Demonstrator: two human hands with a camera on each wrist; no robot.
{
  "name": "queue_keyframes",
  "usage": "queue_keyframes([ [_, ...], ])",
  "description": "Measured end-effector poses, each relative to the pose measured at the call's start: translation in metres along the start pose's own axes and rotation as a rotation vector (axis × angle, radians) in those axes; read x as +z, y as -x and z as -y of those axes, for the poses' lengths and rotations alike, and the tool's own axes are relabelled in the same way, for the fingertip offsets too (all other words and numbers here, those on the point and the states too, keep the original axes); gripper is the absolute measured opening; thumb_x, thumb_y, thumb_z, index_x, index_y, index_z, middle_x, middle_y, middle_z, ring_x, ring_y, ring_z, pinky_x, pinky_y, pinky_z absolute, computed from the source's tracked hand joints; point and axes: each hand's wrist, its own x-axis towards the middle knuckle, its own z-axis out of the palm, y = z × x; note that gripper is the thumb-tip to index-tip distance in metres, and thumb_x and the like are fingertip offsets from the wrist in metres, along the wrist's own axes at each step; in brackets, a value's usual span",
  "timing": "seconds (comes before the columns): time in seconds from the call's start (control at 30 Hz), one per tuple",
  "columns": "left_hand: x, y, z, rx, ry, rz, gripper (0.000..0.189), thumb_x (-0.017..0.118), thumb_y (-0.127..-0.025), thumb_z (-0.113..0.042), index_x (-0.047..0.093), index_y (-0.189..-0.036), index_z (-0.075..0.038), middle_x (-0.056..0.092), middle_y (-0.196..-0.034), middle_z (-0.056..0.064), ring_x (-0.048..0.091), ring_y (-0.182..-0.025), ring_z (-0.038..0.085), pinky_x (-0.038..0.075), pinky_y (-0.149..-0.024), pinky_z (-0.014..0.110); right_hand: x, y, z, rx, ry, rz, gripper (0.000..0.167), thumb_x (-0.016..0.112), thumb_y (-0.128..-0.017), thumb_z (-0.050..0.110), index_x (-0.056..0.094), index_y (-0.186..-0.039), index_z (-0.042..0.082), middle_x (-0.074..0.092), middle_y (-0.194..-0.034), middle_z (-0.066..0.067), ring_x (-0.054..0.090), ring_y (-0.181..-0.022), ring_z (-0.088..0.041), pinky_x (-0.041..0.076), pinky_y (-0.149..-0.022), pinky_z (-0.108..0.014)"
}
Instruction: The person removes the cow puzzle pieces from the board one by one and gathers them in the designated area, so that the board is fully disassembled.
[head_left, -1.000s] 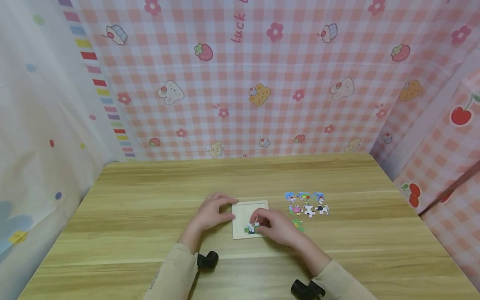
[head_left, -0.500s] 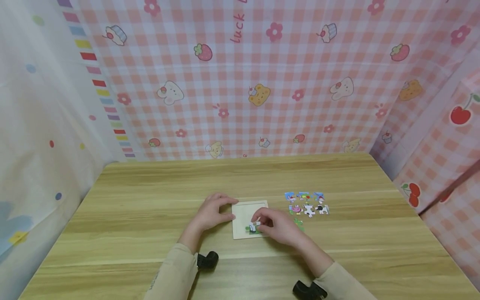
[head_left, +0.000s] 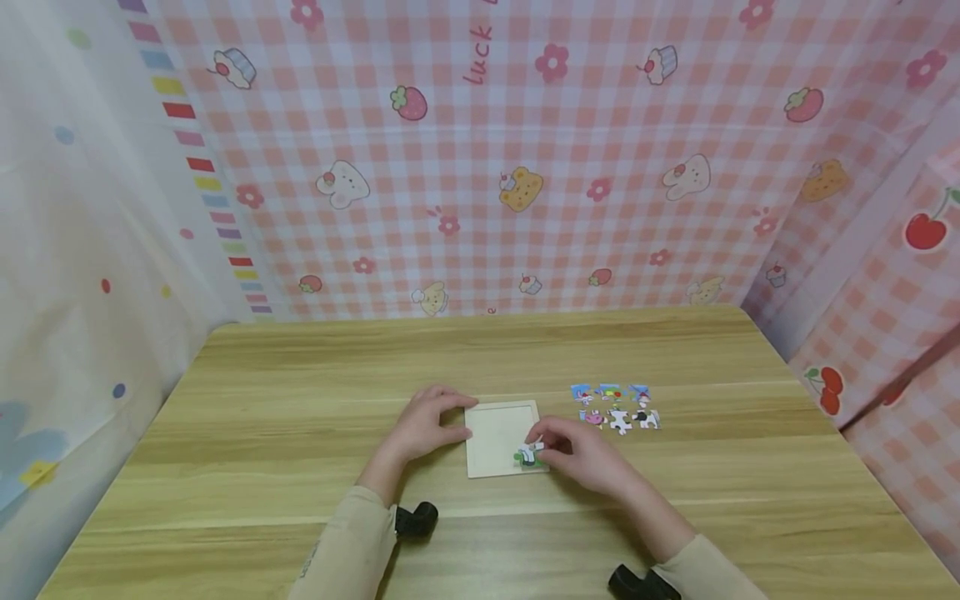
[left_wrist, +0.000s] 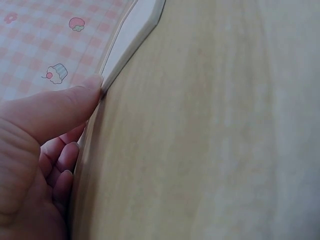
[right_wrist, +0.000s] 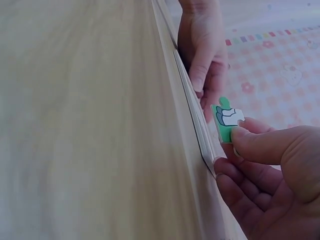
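Observation:
In my right hand [head_left: 581, 454] a green and white puzzle piece [right_wrist: 227, 120] is pinched between thumb and fingers. The right wrist view shows it raised and tilted above the board. Below it, on the table, lies a square pale wooden puzzle board [head_left: 495, 442] with a raised rim. My left hand [head_left: 423, 425] rests at the board's left side, thumb and index finger spread and touching its edge; in the left wrist view the thumb [left_wrist: 65, 110] meets the board's edge [left_wrist: 132, 42].
Several loose puzzle pieces [head_left: 618, 421] lie in rows on the wooden table [head_left: 315, 367], right of the board; my right hand hides part of that area. Checked cloth [head_left: 480, 167] hangs behind the table. Black cameras [head_left: 416, 521] sit on both wrists.
My right hand has moved right with the puzzle piece, from the board's lower middle to its lower right corner. A green loose piece is now hidden behind that hand. My left hand stays put.

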Motion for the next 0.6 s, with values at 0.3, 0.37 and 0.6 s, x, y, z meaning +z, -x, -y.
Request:
queue_keyframes([
  [0.3,0.002,-0.001,0.002,-0.005,-0.003,-0.004,0.042,0.079,-0.085,-0.020,0.069,-0.125,-0.014,0.059,-0.124,0.009,0.050,-0.119,0.031,0.037,-0.104,0.051,-0.019,0.016,-0.009,0.011,0.003,-0.049,0.022,0.070,-0.087,-0.003,0.070,-0.105,0.010,0.068,-0.096,0.003,0.060,-0.085,-0.008,0.052,-0.077,-0.027],
  [0.37,0.002,-0.001,0.002,-0.008,-0.004,-0.007,0.042,0.080,-0.085,-0.020,0.069,-0.124,-0.014,0.059,-0.124,0.009,0.050,-0.119,0.031,0.037,-0.105,0.052,-0.025,0.020,-0.012,0.009,-0.001,-0.064,0.023,0.070,-0.087,-0.005,0.071,-0.106,0.009,0.069,-0.099,0.001,0.060,-0.086,-0.009,0.053,-0.077,-0.026],
  [0.6,0.003,-0.002,0.003,-0.015,0.002,-0.008,0.042,0.080,-0.084,-0.020,0.069,-0.124,-0.014,0.059,-0.125,0.009,0.049,-0.120,0.032,0.036,-0.105,0.051,-0.047,0.038,-0.024,0.084,-0.002,-0.098,0.020,0.069,-0.089,-0.001,0.071,-0.107,0.008,0.070,-0.108,-0.007,0.062,-0.090,-0.009,0.053,-0.077,-0.025],
])
